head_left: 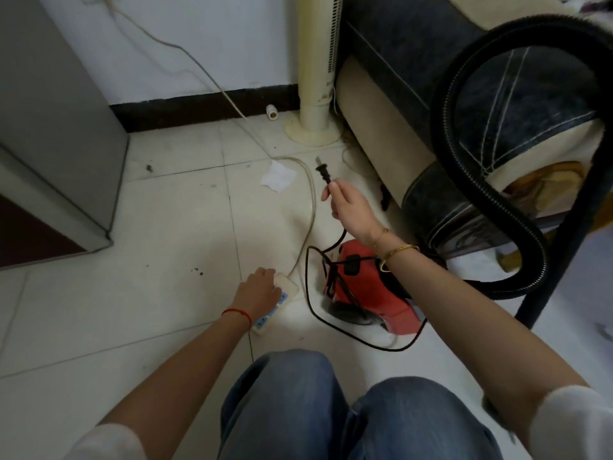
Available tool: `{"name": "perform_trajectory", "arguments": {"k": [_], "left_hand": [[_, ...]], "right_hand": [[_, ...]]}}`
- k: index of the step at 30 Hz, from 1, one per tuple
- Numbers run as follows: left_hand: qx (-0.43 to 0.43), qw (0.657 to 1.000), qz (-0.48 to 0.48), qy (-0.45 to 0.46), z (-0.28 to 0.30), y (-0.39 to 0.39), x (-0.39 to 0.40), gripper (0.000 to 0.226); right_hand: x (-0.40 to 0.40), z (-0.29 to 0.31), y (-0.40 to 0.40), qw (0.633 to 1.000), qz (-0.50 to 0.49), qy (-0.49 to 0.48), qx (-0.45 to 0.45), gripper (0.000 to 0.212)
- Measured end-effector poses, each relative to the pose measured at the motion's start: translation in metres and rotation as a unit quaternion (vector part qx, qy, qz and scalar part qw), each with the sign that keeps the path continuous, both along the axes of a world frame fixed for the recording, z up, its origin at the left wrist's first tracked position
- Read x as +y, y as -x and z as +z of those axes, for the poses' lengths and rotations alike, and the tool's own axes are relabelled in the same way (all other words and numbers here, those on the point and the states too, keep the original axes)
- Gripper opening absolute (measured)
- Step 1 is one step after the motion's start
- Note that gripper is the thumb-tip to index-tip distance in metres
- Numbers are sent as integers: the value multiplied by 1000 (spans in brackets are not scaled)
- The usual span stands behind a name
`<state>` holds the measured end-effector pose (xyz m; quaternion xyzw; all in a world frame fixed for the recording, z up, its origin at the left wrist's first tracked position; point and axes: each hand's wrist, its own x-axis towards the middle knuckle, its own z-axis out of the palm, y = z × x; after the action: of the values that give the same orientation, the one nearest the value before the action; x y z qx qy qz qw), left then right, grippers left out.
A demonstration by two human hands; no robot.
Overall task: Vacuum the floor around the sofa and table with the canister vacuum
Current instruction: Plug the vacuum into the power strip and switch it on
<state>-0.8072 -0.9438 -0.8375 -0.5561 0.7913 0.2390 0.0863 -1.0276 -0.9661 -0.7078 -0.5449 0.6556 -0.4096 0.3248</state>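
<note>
Pale floor tiles are stretching out beneath us, running up to a white wall with a dark skirting board. We are crouching in blue jeans, and our right hand is holding the black plug up in the air, grip curled around the cord just behind it, prongs pointing away from us. Our left hand is resting on the white power strip lying on the floor, fingers curled over its far end. The red canister vacuum is sitting just beside the strip, under our right forearm, with its black cord looping across the tiles. Its black ribbed hose is arching in front of the sofa on our right. A cream tower fan is standing against the wall, and a crumpled tissue is lying near it.
</note>
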Motion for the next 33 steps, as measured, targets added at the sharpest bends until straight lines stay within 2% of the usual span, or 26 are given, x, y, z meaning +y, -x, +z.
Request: {"name": "perform_trajectory", "arguments": {"k": [3, 7, 12, 16, 18, 23, 33], "left_hand": [[-34, 998, 34, -39, -28, -29, 9, 53], [-51, 993, 86, -66, -61, -53, 26, 51], [-16, 989, 132, -66, -91, -63, 32, 54], [-4, 990, 128, -52, -113, -61, 31, 83], [-4, 990, 138, -30, -124, -58, 30, 87], [49, 982, 181, 5, -137, -57, 24, 68], [97, 967, 234, 26, -140, -64, -19, 69]], "right_hand": [[-13, -8, -26, 976, 135, -1, 173, 31], [-25, -38, -59, 878, 295, -12, 376, 27], [-34, -89, -89, 785, 397, 16, 475, 33], [-36, -126, -106, 715, 454, 19, 531, 29], [-35, -141, -109, 705, 463, 12, 537, 27], [-34, -159, -112, 690, 468, 12, 552, 35], [-52, -173, -132, 669, 451, -42, 590, 34]]}}
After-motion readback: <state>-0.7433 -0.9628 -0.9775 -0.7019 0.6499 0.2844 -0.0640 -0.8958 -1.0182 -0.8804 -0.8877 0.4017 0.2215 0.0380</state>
